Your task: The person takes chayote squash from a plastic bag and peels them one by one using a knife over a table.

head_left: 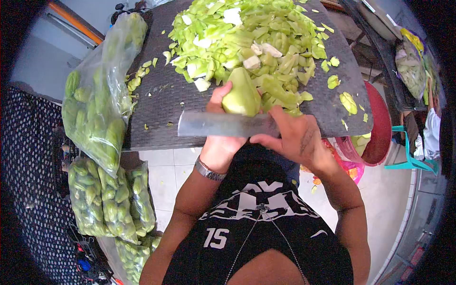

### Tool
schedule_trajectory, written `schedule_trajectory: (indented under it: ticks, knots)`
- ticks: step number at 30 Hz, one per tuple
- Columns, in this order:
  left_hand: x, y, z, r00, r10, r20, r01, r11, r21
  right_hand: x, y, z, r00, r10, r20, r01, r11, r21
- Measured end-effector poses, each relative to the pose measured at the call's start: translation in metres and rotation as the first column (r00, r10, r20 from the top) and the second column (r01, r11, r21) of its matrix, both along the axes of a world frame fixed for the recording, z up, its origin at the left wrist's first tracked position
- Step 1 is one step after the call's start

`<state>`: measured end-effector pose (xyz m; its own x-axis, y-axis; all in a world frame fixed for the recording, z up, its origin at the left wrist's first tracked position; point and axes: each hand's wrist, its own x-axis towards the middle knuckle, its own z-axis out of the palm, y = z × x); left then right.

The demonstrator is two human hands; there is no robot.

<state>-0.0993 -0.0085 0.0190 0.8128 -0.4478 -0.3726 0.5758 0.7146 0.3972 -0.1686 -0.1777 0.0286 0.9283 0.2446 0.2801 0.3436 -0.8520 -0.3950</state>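
My left hand point(222, 137) is closed around a pale green, pear-shaped chayote point(241, 94), its thumb along the left side. The chayote looks peeled and smooth. In my right hand point(299, 140) is a knife with a broad blade point(213, 124), lying level across the front of the chayote and pointing left. My right fingers wrap its handle, which is mostly hidden. The blade covers part of my left palm; I cannot tell whether its edge touches the chayote. Just beyond both hands rises a large heap of green peelings point(266, 38) with some whitish pieces.
The dark woven-textured table point(156, 114) carries loose peel scraps. A clear bag of chayotes point(95, 104) leans at its left edge, with more filled bags point(111, 199) below. Right of the table stand a red tub point(380, 123) and a teal stool point(403, 152).
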Motion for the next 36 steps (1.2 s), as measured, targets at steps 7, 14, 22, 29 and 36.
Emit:
schedule_trajectory:
  ticks: [7, 14, 22, 29, 36]
  knots:
    - [-0.001, 0.014, -0.004, 0.980, -0.109, 0.164, 0.099, 0.993, 0.068, 0.036, -0.048, 0.002, 0.845, -0.133, -0.518, 0.373, 0.841, 0.392]
    - [0.000, 0.006, -0.005, 0.970, -0.038, 0.239, 0.010, 0.993, 0.119, 0.000, -0.002, 0.015, 0.990, 0.053, -0.129, -0.040, 0.994, 0.102]
    - [0.010, 0.020, -0.027, 0.971, -0.183, 0.152, 0.192, 0.980, -0.044, 0.017, -0.017, 0.009, 0.972, -0.138, -0.190, 0.144, 0.989, 0.015]
    - [0.003, 0.019, -0.011, 0.977, -0.088, 0.195, 0.059, 0.987, 0.151, 0.027, -0.055, 0.012, 0.908, -0.196, -0.371, 0.289, 0.934, 0.212]
    - [-0.009, 0.000, 0.006, 0.978, -0.008, 0.208, -0.028, 0.986, 0.166, 0.010, -0.016, 0.015, 0.988, 0.114, -0.106, -0.105, 0.991, 0.085]
